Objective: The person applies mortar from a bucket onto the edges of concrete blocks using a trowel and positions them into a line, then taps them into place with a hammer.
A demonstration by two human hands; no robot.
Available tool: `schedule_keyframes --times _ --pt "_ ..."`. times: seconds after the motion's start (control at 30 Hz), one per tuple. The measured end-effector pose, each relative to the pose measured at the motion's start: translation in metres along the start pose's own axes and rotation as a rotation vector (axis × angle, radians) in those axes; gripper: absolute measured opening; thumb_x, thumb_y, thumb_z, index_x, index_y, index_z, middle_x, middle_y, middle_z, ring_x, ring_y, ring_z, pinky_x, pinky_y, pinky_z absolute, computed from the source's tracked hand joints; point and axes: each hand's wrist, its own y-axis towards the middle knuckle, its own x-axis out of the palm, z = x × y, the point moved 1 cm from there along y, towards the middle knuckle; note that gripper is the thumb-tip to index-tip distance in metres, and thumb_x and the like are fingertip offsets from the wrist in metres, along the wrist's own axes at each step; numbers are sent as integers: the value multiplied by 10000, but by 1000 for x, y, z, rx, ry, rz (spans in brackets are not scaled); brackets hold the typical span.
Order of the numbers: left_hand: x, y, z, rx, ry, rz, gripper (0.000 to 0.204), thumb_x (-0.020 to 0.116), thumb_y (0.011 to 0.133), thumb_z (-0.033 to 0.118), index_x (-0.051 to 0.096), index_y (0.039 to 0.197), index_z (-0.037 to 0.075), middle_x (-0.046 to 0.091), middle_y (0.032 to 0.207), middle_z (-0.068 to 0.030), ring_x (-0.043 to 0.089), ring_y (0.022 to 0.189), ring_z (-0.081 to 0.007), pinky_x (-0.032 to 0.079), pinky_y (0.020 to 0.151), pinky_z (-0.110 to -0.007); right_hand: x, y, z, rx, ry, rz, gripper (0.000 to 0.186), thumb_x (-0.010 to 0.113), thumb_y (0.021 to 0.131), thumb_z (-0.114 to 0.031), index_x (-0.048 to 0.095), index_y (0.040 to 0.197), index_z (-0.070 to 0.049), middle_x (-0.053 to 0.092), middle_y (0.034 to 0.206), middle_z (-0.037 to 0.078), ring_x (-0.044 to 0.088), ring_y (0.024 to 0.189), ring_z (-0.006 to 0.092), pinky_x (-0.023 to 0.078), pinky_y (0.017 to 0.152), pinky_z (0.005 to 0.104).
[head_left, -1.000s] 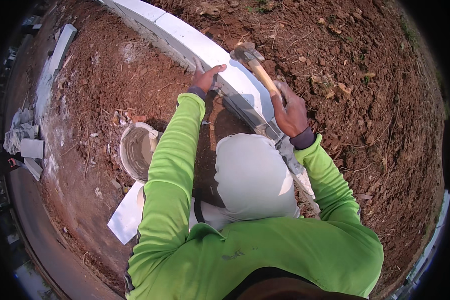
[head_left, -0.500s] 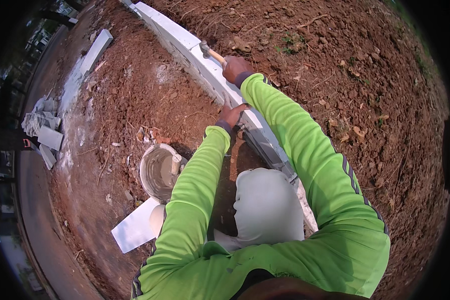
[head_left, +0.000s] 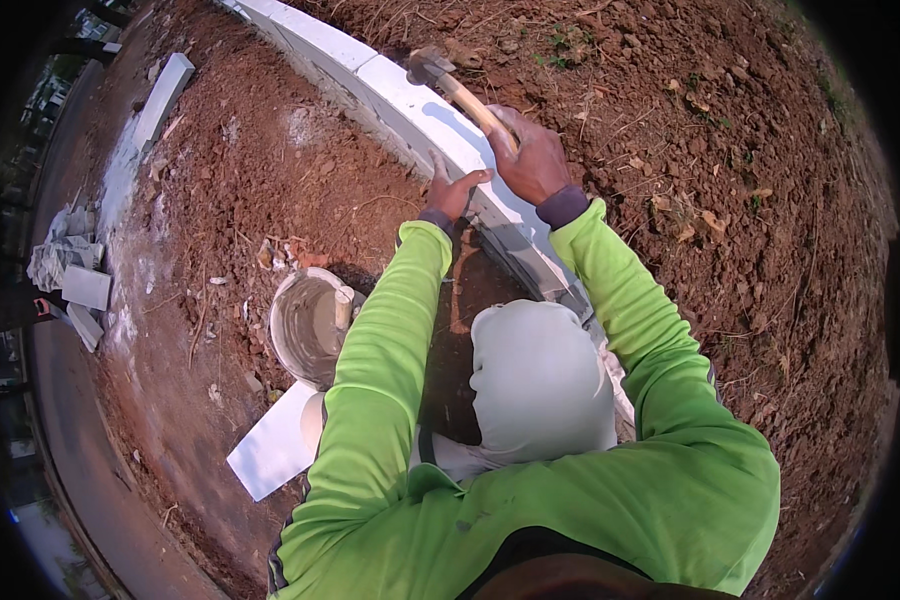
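My right hand [head_left: 532, 160] is closed round the wooden handle of a hammer [head_left: 465, 98]. The hammer head is raised a little above a low wall of white blocks [head_left: 410, 92], casting a shadow on its top. My left hand [head_left: 452, 190] rests against the wall's left side, fingers stretched out and thumb pointing across toward the top edge. Nothing shows gripped in it. Just below that hand, the wall's grey face and near end are partly in shadow.
A bucket [head_left: 278, 330] with grey mix and a tool with a pale handle [head_left: 344, 307] stands left of my left arm. Beside it lies a white slab [head_left: 270, 445]. Loose reddish soil [head_left: 710, 200] borders the wall. Farther left are a long block [head_left: 163, 100] and a saw [head_left: 42, 308].
My right hand has lifted the hammer off the wall's top and drawn it back toward me. My left hand stays at the wall's side. The view has shifted slightly.
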Motion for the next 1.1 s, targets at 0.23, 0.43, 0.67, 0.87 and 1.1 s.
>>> schedule_keyframes --times 0.23,0.43,0.67,0.87,1.1 --pt "-10 -2 -10 0 5 10 1360 844 714 272 -226 1531 75 583 1247 -252 693 747 -292 592 630 -370 -113 -140 -13 197 -111 -130 303 620 963 -177 641 1213 -9 699 1075 206 727 905 303 550 771 359" --pt "-13 7 -17 -4 105 32 1369 837 709 327 -229 1530 71 544 1317 -286 704 738 -308 592 643 -358 -113 -198 10 297 -257 -201 328 629 950 -190 636 1233 -24 670 1091 256 709 885 373 551 748 386" --pt "-20 11 -22 2 72 44 1379 846 697 340 -216 1534 66 481 1371 -302 700 806 -319 601 693 -365 -159 -257 -49 584 159 -404 260 502 1040 -274 552 1050 -20 451 714 -5 401 594 94 365 561 274" --pt "-16 -1 -9 -66 50 21 1386 855 701 324 -229 1536 104 425 1415 -298 618 1073 -350 599 772 -411 -204 -317 -79 1945 866 -442 202 511 1023 -292 501 967 -98 469 600 -4 477 472 114 391 412 248" --pt "-35 39 -51 38 137 94 1394 857 720 293 -273 1521 136 361 1474 -287 531 1223 -374 562 854 -521 -112 -305 -28 1821 1402 473 125 498 989 -129 519 891 -54 554 730 28 559 614 129 542 569 253"
